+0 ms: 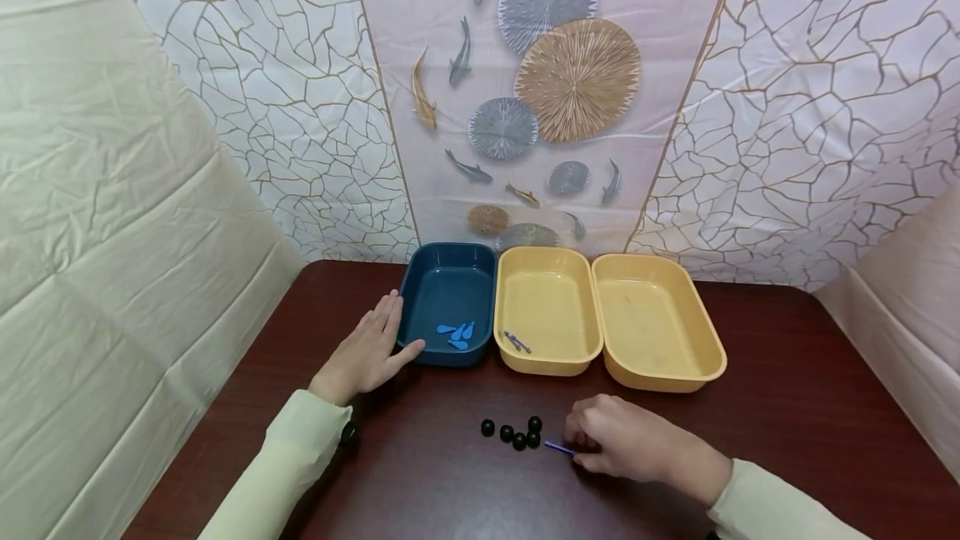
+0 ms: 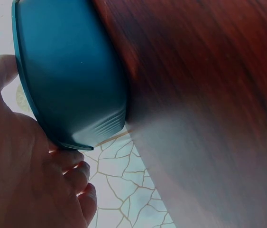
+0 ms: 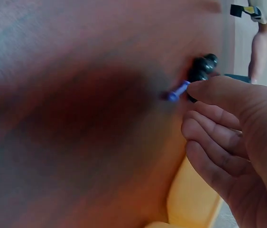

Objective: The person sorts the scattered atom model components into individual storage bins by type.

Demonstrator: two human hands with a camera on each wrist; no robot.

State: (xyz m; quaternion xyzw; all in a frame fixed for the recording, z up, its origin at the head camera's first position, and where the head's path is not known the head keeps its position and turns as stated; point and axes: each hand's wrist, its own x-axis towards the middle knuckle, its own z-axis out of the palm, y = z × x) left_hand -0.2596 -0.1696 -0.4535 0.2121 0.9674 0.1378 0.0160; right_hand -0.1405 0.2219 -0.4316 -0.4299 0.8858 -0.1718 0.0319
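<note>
My right hand (image 1: 622,440) is low over the table, fingers bent, with thumb and forefinger at one end of a small purple stick (image 1: 558,447). In the right wrist view the thumb tip overlaps this purple stick (image 3: 178,90). Just left of it lie several shiny black beads (image 1: 519,440). My left hand (image 1: 367,352) rests spread against the dark blue tray (image 1: 411,307), fingers along its left side and thumb at the near corner. In that tray lie several blue drop-shaped pieces (image 1: 457,333).
A yellow tray (image 1: 547,307) stands beside the blue one, with a few purple sticks (image 1: 517,342) near its front left. Another yellow tray (image 1: 652,315) adjoins it on the right. Behind the dark wood table (image 1: 420,457) hangs a patterned cloth (image 1: 525,190).
</note>
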